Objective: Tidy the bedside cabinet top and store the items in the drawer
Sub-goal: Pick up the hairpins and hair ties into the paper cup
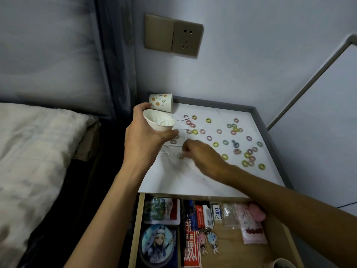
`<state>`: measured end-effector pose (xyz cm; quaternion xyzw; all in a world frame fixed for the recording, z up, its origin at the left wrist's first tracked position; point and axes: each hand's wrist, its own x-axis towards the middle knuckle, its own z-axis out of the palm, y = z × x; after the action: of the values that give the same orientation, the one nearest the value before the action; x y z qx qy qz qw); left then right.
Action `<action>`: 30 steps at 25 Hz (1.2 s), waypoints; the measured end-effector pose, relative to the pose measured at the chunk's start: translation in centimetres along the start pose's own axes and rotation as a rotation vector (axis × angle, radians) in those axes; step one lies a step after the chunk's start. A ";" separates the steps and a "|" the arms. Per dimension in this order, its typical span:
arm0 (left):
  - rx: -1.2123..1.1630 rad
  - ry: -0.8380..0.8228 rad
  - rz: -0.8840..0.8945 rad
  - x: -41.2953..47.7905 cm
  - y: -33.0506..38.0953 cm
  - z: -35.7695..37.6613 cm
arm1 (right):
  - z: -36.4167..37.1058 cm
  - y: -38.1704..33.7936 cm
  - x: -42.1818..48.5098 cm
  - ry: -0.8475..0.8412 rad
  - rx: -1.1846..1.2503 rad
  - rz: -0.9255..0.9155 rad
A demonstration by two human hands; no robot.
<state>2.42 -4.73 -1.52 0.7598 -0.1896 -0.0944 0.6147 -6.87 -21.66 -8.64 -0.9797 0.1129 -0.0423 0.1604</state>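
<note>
White paper cup (159,121), tilted with its mouth toward the camera, is gripped by the left hand (146,132) over the back-left part of the cabinet top (193,180). Small coloured rings (208,120) lie scattered across the top, mostly right of and beyond the right hand (202,157). That hand reaches low over the top's left side and is blurred, so I cannot tell whether its fingers pinch anything. Below, the drawer (251,238) stands open.

Coloured rings (222,156) scattered over white cabinet top (183,180), patterned cup (161,102) on its side, drawer (231,246) open
</note>
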 end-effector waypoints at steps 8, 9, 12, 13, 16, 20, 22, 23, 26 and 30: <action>0.103 -0.073 0.055 -0.2 0.1 1.0 | -13.8 -4.3 4.1 0.061 0.174 -0.177; 0.111 -0.085 0.060 -0.3 0.1 1.2 | -14.2 -5.3 4.5 -0.019 0.082 -0.259; 0.102 -0.100 0.068 -0.4 0.2 1.6 | -13.8 -7.0 5.5 -0.180 -0.037 -0.411; 0.095 -0.096 0.071 -0.3 0.2 1.6 | -13.7 -6.9 5.8 -0.149 -0.021 -0.414; 0.078 -0.059 0.066 -0.1 0.1 1.4 | -13.4 -3.6 7.2 0.115 0.105 -0.283; 0.076 -0.032 0.065 0.1 0.1 1.2 | -9.4 4.3 8.8 -0.023 0.000 0.103; 0.075 -0.022 0.071 0.3 0.0 1.0 | -6.2 6.4 9.4 -0.073 -0.009 0.171; 0.073 -0.017 0.072 0.4 0.0 0.9 | -4.9 6.8 9.6 -0.077 -0.002 0.172; 0.062 -0.010 0.059 0.7 -0.1 1.0 | -2.5 7.3 10.7 -0.077 0.032 0.144; 0.065 -0.014 0.050 1.0 -0.4 1.2 | -2.0 8.4 10.4 -0.043 0.118 0.204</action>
<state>2.97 -6.13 -2.08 0.7738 -0.2157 -0.0782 0.5905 1.26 -32.43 -8.98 -0.9526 0.2058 -0.0114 0.2238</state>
